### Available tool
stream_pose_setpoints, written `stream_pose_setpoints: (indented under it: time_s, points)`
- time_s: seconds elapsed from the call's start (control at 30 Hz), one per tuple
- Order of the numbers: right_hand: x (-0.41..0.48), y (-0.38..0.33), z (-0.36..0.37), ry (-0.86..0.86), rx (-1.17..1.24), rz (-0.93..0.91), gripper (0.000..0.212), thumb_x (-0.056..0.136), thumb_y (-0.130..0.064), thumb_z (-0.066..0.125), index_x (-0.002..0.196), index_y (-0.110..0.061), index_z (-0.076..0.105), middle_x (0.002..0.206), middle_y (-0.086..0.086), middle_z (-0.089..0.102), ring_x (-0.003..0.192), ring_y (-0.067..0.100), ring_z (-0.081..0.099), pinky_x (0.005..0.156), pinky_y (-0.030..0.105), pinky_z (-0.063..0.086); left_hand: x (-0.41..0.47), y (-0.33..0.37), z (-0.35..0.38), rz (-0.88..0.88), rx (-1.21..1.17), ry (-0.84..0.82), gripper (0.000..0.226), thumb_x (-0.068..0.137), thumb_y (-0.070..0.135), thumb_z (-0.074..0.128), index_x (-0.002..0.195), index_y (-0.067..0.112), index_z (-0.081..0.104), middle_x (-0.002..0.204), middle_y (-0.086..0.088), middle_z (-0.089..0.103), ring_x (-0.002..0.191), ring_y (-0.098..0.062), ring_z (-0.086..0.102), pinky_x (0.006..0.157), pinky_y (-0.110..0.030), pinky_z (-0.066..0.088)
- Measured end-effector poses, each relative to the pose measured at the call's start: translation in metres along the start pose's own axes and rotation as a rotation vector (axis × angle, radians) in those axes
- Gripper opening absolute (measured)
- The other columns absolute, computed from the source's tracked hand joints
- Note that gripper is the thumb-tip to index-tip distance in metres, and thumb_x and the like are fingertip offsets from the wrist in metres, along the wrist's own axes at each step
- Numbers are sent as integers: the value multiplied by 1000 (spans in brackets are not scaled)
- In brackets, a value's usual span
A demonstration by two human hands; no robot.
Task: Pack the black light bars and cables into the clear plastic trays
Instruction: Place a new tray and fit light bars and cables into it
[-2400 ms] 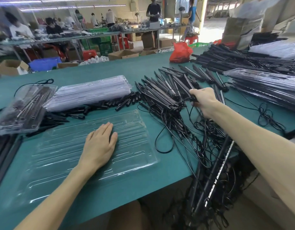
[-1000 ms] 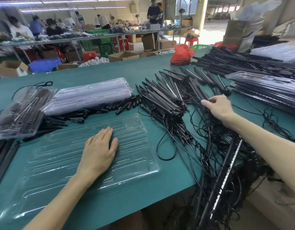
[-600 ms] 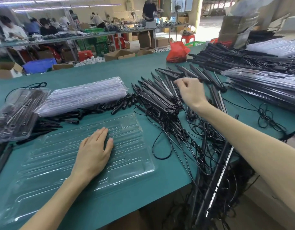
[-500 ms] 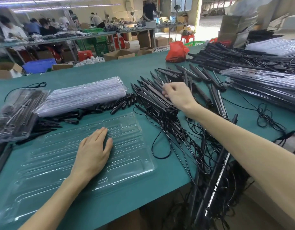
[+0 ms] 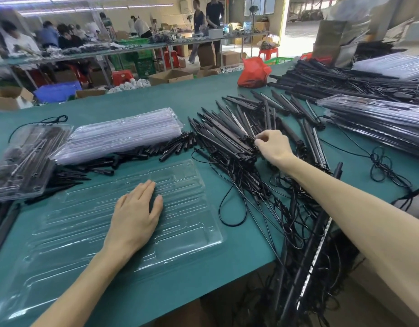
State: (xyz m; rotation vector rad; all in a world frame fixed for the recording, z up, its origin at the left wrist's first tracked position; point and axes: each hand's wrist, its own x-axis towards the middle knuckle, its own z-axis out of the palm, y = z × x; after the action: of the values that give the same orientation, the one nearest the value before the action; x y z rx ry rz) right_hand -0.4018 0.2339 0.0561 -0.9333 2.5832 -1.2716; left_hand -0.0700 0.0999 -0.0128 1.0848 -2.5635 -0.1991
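Table: a green work surface [image 5: 137, 107] crowded on the far and right sides.
Behind the tray: a tall stack of empty clear trays [image 5: 123, 135] lies on its long side, with a scatter of short black stakes [image 5: 170, 147] along its near edge.
Far left: a packed tray [image 5: 27, 156] with dark parts under its lid, resting on more stakes.
Right side: filled trays [image 5: 380, 119] stacked near the table's edge, a further heap of bars [image 5: 333, 83] beyond them, and a red bag [image 5: 253, 72] at the far edge.
In the way: the cables [image 5: 262, 199] run in a thick tangle from the bars' near ends down across the table between the tray and the right forearm (some loops reach almost to the tray's right rim), and several long bars [image 5: 314, 251] hang over the table's near edge.
Loose coil: one knotted cable [image 5: 382, 166] lies apart, to the right of the arm.
Empty tray: the clear plastic tray [image 5: 192, 208] lies flat at the near edge, its slots bare.
Left hand: the left hand [image 5: 135, 215] rests palm down on the tray's middle, fingers straight and together, holding nothing.
Light bars: the light bars [image 5: 225, 135] lie fanned in a pile just right of the tray, tips pointing away.
Right hand: the right hand [image 5: 274, 145] sits at the pile's near right edge, fingers [image 5: 262, 138] curled, thumb and forefinger pinching at the end of one bar.
Bar to grip: the pinched end touches the fingertips; the rest of the pile spreads up and left of the hand.
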Motion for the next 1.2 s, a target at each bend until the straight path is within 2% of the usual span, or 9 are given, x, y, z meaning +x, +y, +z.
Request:
stream_pose_setpoints:
  time_s: [0.17,0.3,0.37,0.5,0.63,0.83,1.03,1.1,1.2]
  points:
    - [7,1,10,-13,-65,-19,36,99,-27,61,120,1,63,119,16,66,114,30,58,95,33,44,0,1,0,-5,-5,3,58,104,49,31,155,21,36,161,6,33,150,-10,25,125,-38,18]
    - [14,-3,13,-39,-54,14,39,96,-40,64,78,-7,53,79,9,56,77,26,52,60,35,38,-1,2,-1,-5,-8,9,59,104,50,29,156,22,36,162,6,33,150,-10,25,125,-37,17]
    - [17,-6,14,-58,-11,72,49,95,-47,64,69,-13,40,71,6,49,67,24,45,55,33,33,-2,2,-1,-8,-11,10,59,104,50,29,156,22,36,162,6,33,150,-9,25,125,-36,17]
    - [22,-10,17,-12,28,119,54,92,-53,65,66,-15,37,78,8,53,72,26,51,56,33,36,-2,3,-2,-17,-26,13,59,104,50,30,155,23,36,161,7,33,150,-8,25,125,-36,16]
    - [23,-16,18,64,-143,78,48,90,-48,68,69,-12,44,84,10,59,78,31,55,70,34,39,-1,2,-3,-16,-28,16,58,104,50,31,155,23,36,161,7,33,150,-9,25,124,-36,17]
    - [15,-19,15,132,-352,23,44,94,-46,50,67,-11,43,82,11,50,76,33,49,69,37,37,0,2,-2,-16,-33,12,58,104,50,30,156,24,35,162,7,32,150,-8,24,125,-37,16]
    - [11,-30,-4,161,282,200,38,90,-38,49,90,-2,62,73,10,71,56,21,62,52,34,54,0,1,-4,-13,-30,20,59,103,51,31,155,23,37,161,6,34,150,-9,25,124,-37,17]
    - [9,-41,-10,98,641,313,26,92,-29,50,92,-4,56,73,13,70,43,14,53,38,24,40,0,2,-5,-13,-33,24,58,104,50,32,155,22,37,161,5,35,150,-10,26,124,-37,18]
    - [-10,-60,-18,-67,956,371,16,94,-17,56,95,-2,53,72,13,62,44,10,48,37,18,32,-1,3,-6,-7,-49,30,57,104,48,35,154,21,39,160,4,36,150,-11,27,124,-37,19]
